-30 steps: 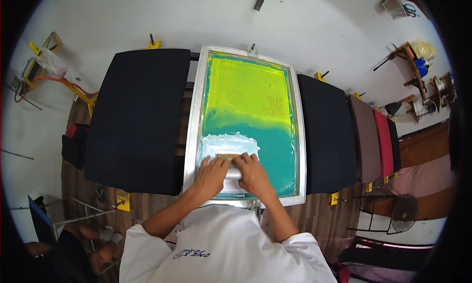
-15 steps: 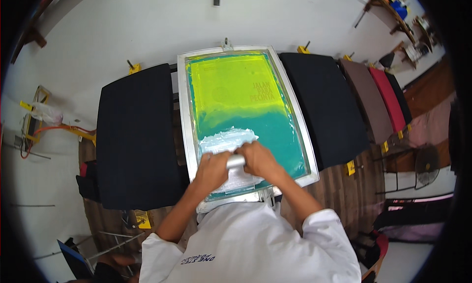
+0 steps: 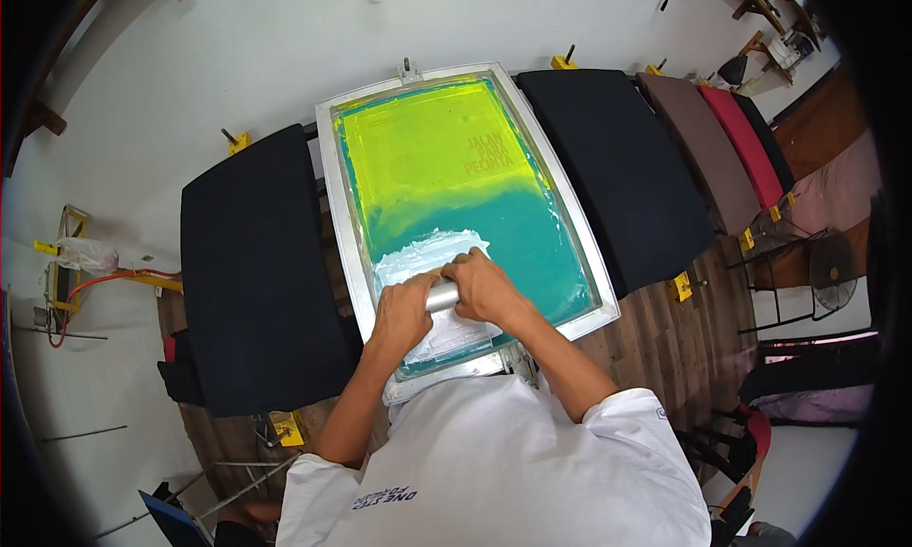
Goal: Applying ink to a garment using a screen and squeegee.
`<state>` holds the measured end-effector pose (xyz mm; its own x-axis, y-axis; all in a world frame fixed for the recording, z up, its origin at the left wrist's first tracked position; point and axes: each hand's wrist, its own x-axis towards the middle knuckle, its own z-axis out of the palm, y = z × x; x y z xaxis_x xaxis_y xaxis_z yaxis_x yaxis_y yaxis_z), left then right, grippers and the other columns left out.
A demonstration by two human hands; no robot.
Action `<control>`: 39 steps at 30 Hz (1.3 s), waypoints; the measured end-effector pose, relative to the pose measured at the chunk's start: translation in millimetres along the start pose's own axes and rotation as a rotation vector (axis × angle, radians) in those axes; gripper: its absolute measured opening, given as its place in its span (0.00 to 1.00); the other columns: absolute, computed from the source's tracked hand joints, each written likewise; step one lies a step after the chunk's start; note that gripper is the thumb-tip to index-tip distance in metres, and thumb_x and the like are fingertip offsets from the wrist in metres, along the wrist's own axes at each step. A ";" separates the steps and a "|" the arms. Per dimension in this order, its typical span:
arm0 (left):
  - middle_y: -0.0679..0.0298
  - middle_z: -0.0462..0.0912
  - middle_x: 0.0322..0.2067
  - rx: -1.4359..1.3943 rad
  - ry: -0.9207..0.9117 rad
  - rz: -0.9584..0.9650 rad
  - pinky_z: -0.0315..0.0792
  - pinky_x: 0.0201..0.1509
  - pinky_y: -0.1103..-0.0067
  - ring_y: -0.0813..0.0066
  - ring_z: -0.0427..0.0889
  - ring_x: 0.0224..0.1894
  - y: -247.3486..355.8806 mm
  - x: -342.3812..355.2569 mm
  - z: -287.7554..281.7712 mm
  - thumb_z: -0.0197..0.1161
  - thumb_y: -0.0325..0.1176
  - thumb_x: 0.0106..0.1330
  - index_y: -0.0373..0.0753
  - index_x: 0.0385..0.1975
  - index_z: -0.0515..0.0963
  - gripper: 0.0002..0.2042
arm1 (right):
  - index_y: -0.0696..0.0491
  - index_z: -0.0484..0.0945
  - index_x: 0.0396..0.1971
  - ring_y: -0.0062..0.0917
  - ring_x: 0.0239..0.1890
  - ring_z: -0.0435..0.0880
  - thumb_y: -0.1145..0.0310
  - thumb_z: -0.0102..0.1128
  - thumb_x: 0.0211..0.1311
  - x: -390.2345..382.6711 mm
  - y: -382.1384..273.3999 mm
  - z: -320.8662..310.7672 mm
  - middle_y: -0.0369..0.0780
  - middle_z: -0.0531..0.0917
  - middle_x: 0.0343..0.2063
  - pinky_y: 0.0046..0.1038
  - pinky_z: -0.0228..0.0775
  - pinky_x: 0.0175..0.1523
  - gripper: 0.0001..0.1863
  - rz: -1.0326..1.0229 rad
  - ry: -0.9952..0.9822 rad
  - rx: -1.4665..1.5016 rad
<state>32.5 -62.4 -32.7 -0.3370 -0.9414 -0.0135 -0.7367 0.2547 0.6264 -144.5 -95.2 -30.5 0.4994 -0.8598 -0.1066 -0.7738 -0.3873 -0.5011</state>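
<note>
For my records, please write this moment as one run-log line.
left hand: gripping silver squeegee | right hand: gripping same squeegee | white ink: on printing screen, near-left part

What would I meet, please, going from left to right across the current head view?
Clear plastic bag, left black platen, left hand, silver squeegee handle, right hand, wide right black platen, brown platen, red platen, narrow black platen, round fan.

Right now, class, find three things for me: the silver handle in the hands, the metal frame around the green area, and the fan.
Silver handle (image 3: pixel 442 297): head view, on its exposed middle.
Metal frame (image 3: pixel 333 172): head view, on its left bar.
Fan (image 3: pixel 832 270): head view, on its round grille.
</note>
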 end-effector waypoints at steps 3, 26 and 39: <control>0.44 0.84 0.39 -0.054 -0.008 -0.010 0.76 0.49 0.61 0.45 0.84 0.40 10.5 -17.1 5.4 0.59 0.13 0.47 0.34 0.50 0.78 0.25 | 0.57 0.84 0.36 0.45 0.43 0.79 0.77 0.70 0.35 -20.8 -6.9 -1.4 0.47 0.83 0.35 0.39 0.79 0.48 0.19 -0.002 -0.024 -0.007; 0.58 0.72 0.65 -0.136 0.029 0.067 0.54 0.71 0.58 0.64 0.68 0.68 -17.1 -51.6 24.8 0.60 0.11 0.46 0.38 0.61 0.72 0.35 | 0.63 0.73 0.45 0.43 0.50 0.74 0.78 0.61 0.48 -46.0 -53.6 29.1 0.50 0.74 0.43 0.37 0.79 0.41 0.21 0.047 0.061 -0.409; 0.48 0.76 0.57 0.108 0.081 0.045 0.55 0.67 0.58 0.60 0.74 0.62 24.7 -59.9 -0.1 0.57 0.15 0.56 0.31 0.55 0.75 0.23 | 0.61 0.74 0.52 0.45 0.53 0.73 0.83 0.60 0.43 -51.0 -36.5 -1.9 0.50 0.74 0.50 0.37 0.78 0.49 0.28 -0.124 -0.006 -0.070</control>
<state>34.5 0.3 -16.3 -0.3258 -0.9422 0.0787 -0.7822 0.3153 0.5374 -142.5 -37.9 -5.2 0.5949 -0.8021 -0.0530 -0.7314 -0.5127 -0.4497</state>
